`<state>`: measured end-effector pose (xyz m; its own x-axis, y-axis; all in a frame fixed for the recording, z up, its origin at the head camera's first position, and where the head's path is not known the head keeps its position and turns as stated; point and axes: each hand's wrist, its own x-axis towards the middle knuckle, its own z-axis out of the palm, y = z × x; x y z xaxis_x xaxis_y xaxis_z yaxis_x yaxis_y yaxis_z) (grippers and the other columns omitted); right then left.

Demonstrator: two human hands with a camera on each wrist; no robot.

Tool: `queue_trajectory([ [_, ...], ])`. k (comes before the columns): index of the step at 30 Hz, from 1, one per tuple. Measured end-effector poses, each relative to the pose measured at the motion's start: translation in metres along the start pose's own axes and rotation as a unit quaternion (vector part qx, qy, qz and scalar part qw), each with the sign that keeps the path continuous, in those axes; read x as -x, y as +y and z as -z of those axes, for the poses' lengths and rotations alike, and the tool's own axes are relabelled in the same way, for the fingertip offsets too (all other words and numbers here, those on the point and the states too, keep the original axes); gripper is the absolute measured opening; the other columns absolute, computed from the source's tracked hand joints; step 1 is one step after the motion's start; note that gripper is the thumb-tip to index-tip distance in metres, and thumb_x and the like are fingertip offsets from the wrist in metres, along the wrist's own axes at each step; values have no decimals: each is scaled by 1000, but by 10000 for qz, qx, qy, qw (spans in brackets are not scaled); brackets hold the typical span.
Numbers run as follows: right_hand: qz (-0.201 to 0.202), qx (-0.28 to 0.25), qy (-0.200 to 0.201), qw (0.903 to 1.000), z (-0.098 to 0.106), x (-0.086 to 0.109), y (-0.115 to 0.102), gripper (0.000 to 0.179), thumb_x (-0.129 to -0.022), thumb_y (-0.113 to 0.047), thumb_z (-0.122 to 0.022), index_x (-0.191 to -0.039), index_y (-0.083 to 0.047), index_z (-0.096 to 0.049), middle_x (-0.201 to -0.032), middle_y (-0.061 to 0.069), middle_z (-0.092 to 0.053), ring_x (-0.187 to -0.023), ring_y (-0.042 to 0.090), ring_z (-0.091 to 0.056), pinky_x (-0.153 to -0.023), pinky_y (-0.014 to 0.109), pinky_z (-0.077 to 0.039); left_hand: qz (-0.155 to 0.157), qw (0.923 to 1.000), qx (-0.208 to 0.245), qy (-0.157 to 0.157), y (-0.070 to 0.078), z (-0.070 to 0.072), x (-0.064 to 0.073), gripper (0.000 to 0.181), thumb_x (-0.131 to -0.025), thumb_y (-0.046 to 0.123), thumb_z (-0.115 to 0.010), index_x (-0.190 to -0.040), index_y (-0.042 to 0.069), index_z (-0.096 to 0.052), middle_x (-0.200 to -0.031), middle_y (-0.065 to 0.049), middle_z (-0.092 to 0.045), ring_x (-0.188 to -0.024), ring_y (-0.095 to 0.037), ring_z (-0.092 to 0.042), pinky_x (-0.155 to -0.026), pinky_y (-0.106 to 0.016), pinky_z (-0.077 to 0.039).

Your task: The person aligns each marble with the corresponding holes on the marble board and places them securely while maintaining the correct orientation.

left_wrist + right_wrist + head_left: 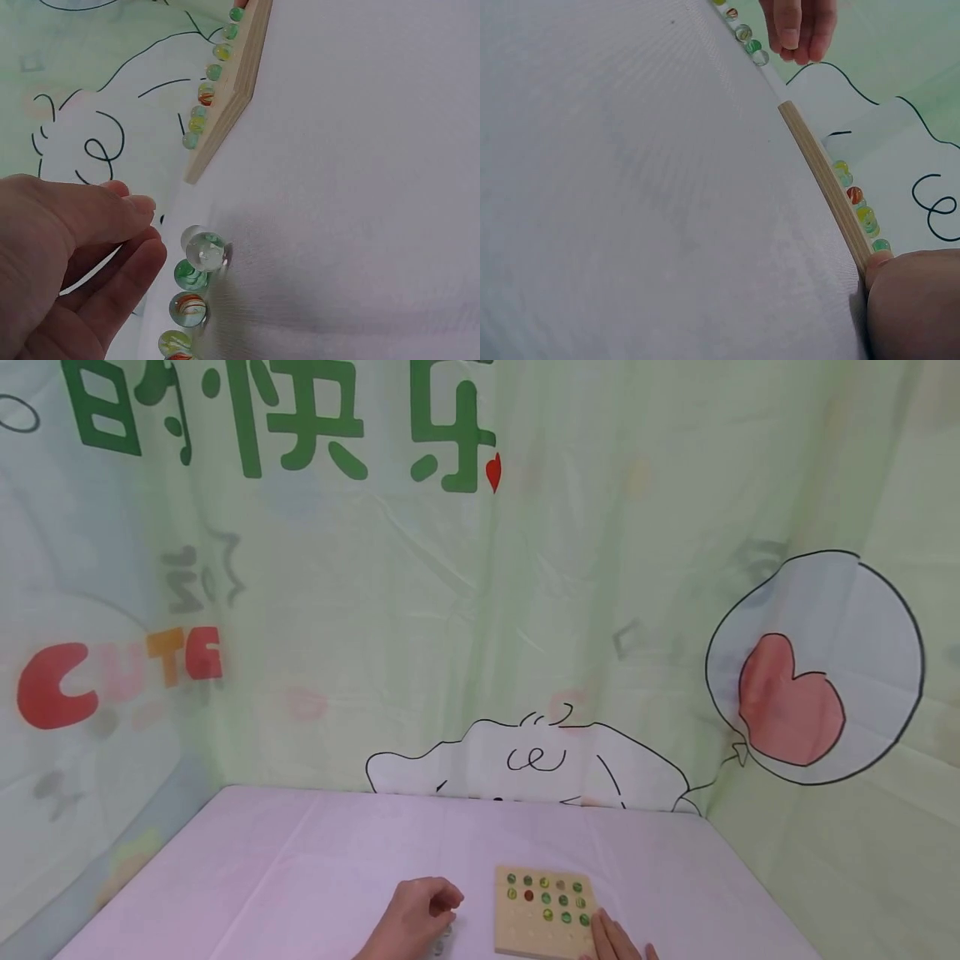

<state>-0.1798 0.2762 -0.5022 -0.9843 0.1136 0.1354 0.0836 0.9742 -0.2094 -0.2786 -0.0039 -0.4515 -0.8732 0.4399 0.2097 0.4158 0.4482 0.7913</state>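
While straightened right hand [617, 941] touches board [516, 930] edge, left hand [416, 912] narrowly parted, space between

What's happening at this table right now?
A person's left hand, fingers bent, is by the loose marbles on the table, with none visible in its grasp. The right hand touches the right edge of the wooden board. Seated marbles fill the board's two far rows, three more sit in the next, and the spots nearer the person look bare.
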Motion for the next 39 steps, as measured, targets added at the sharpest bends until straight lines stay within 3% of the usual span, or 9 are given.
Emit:
queue_trajectory([
  [7,-81,-112,-39,9999,-2,-2,1,70,-102,-53,-42,-151,-3,-37,-156,11,-41,-142,35,-39,-114,67,-22,154,9992,-272,-259,-3,-3,-2,13,-83,-4,-69,-91,6,-71,-82,1,-68,-71,-5,-54,-64,-24,-49],
  [14,-216,-178,-59,9996,-5,-5,1,72,-102,-56,-38,-151,-3,-36,-157,11,-39,-143,35,-37,-116,66,-20,-330,9979,-428,-360,-9,-7,-1,21,-77,-11,-66,-91,3,-71,-80,2,-70,-69,1,-53,-63,-19,-48],
  [21,-217,-122,66,9997,-11,-7,5,72,-102,-57,-37,-151,-4,-37,-156,10,-41,-143,35,-38,-115,66,-21,-388,9975,-489,-336,-10,-8,-1,21,-76,-11,-66,-90,4,-72,-80,3,-70,-70,3,-54,-64,-19,-49],
  [28,-197,-124,67,9997,-13,-9,7,72,-102,-57,-38,-150,-4,-38,-155,10,-42,-143,35,-38,-114,67,-21,-150,9987,-367,-313,-8,-7,-1,16,-79,-6,-69,-92,4,-72,-82,2,-71,-71,1,-55,-65,-20,-49],
  [39,-241,-183,12,9995,-5,-3,2,72,-102,-57,-37,-151,-5,-38,-156,9,-41,-144,35,-37,-115,66,-21,-219,9997,-104,59,-3,-12,-4,13,-82,-4,-71,-91,6,-74,-82,3,-71,-72,2,-56,-64,-19,-49],
])
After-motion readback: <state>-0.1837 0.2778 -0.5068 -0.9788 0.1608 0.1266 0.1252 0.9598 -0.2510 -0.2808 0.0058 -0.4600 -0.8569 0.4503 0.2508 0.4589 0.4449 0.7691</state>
